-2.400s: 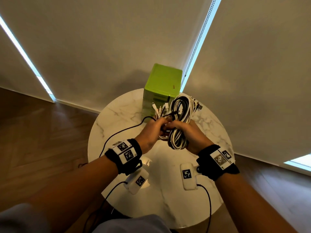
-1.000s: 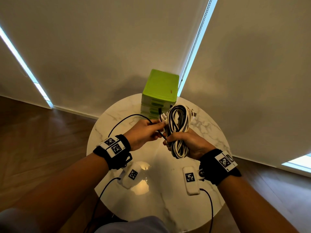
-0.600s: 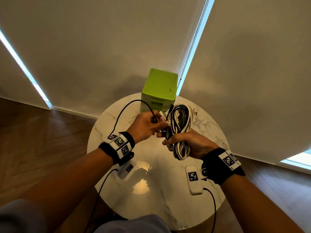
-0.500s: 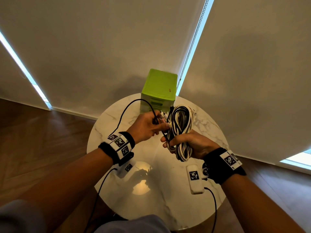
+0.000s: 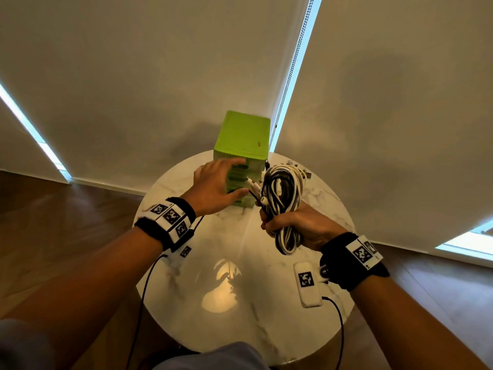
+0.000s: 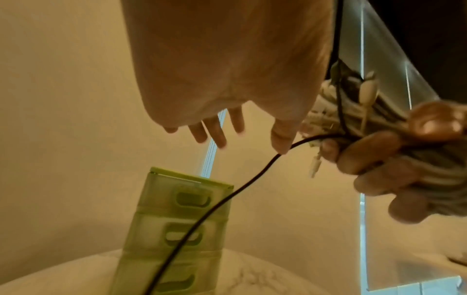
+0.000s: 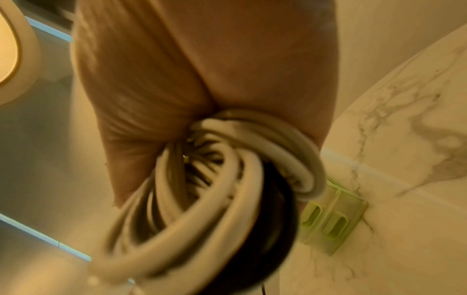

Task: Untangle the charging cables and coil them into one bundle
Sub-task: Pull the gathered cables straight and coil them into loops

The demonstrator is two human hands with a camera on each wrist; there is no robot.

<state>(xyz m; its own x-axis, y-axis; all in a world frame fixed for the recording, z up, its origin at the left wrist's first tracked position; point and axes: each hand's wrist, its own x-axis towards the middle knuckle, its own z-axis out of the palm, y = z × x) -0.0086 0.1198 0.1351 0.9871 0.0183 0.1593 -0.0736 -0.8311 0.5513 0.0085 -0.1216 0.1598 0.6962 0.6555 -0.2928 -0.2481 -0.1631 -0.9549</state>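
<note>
My right hand (image 5: 290, 225) grips a coiled bundle of white and black charging cables (image 5: 282, 190) upright above the round marble table (image 5: 240, 303). Several plug ends (image 5: 253, 184) stick out of the bundle at its left and top. My left hand (image 5: 224, 180) hovers just left of the bundle with its fingers straight and spread, in front of the green drawer box (image 5: 241, 134). In the left wrist view a loose black cable (image 6: 215, 203) runs out of the bundle (image 6: 328, 107), passes my thumb tip and drops in front of the box (image 6: 177, 219). The right wrist view shows the coils (image 7: 202, 189) under my palm.
The green drawer box stands at the table's far edge against roller blinds, with a bead chain (image 5: 288, 76) behind it. White tagged camera units (image 5: 308, 284) hang below both wrists, trailing thin black wires. Wooden floor surrounds the table.
My left hand has let go of the black cable it was pinching, opened, and moved forward towards the green box. The right hand keeps its grip on the bundle, a little lower.
</note>
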